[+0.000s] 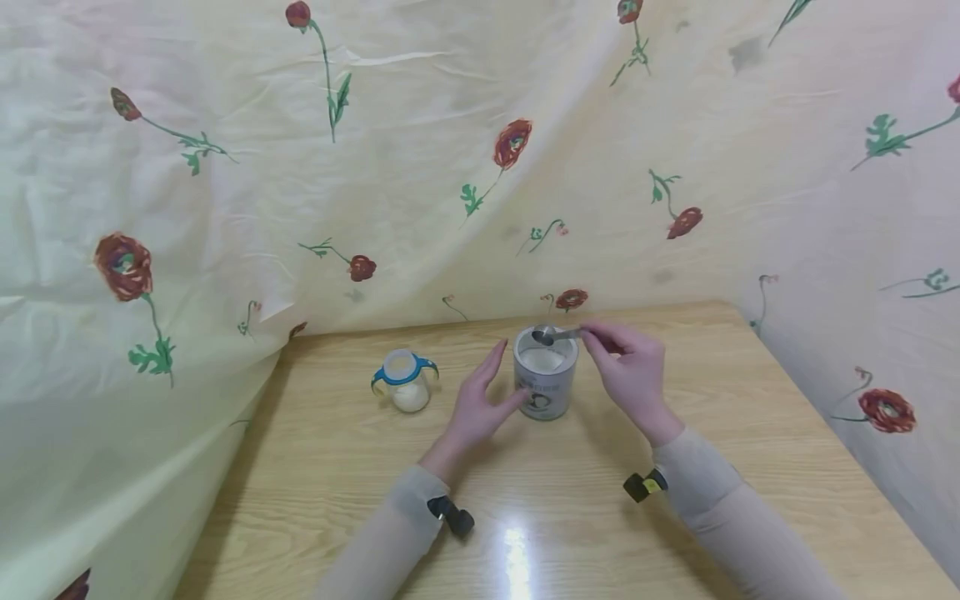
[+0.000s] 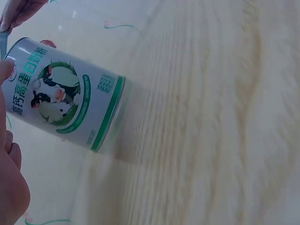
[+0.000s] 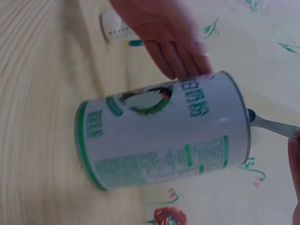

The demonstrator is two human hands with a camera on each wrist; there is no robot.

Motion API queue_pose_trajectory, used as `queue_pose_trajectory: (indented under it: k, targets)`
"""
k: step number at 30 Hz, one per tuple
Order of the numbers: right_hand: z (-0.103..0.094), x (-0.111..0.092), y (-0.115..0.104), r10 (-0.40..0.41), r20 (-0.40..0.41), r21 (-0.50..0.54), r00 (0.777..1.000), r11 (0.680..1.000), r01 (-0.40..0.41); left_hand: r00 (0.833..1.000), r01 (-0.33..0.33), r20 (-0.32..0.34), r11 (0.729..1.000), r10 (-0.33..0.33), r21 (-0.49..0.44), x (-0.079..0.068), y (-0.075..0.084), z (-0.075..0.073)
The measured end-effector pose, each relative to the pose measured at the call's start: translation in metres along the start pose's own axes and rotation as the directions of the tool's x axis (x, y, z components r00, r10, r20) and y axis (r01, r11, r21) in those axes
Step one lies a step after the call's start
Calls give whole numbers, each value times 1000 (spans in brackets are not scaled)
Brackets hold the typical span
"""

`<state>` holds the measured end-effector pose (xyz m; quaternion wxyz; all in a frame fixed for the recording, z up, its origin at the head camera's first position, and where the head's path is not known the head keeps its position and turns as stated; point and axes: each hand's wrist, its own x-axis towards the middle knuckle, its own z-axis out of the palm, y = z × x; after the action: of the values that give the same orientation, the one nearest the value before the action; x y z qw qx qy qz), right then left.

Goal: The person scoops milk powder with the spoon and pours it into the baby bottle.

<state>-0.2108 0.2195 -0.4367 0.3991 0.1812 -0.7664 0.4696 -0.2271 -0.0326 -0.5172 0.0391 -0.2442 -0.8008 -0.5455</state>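
Observation:
A white milk powder can [image 1: 557,385] with a green bottom band and a cow picture stands upright on the table, its top uncovered and white powder [image 1: 542,360] inside. My right hand [image 1: 633,371] pinches the handle of a metal spoon [image 1: 545,336], whose bowl is at the can's mouth. Beside the can's left side is my left hand [image 1: 480,408], fingers extended and thumb against the wall. The right wrist view shows those fingers [image 3: 180,58] straight at the can's side. In the left wrist view, the can [image 2: 101,86] partly hides behind the left thumb.
Left of the can stands a small baby bottle [image 1: 408,393] with blue handles, a clear top and white contents. The wooden table [image 1: 330,467] ends at a flower-printed cloth [image 1: 420,208] hanging behind and along both sides. Each wrist carries a small black device.

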Motion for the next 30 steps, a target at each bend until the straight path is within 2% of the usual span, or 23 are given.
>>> queue_pose_trajectory:
  k: [5, 10, 13, 18, 21, 26, 30]
  targets:
    - [-3, -4, 7, -98, 112, -84, 989, 991, 108, 998, 56, -30, 998, -57, -20, 6, -2, 6]
    - [-4, -6, 9, -202, 246, -185, 948, 950, 251, 999, 40, -25, 999, -40, 3, 13, -6, 9]
    - [-4, -5, 7, -240, 303, -205, 922, 929, 309, 999, 45, -15, 999, -45, -8, 17, -7, 10]
    - [1, 1, 2, -255, 380, -215, 889, 911, 353, 999, 50, -8, 998, -50, -29, 21, -7, 9]
    - [4, 3, -1, -251, 414, -224, 875, 903, 366, 999, 32, 4, 998, -32, -46, 23, -7, 9]
    - [8, 7, -3, -238, 462, -260, 854, 885, 387, 999, -9, 34, 993, 13, -121, 29, -7, 9]
    - [13, 10, -3, -242, 505, -283, 828, 860, 424, 998, -12, 55, 986, 22, -165, 32, -8, 9]
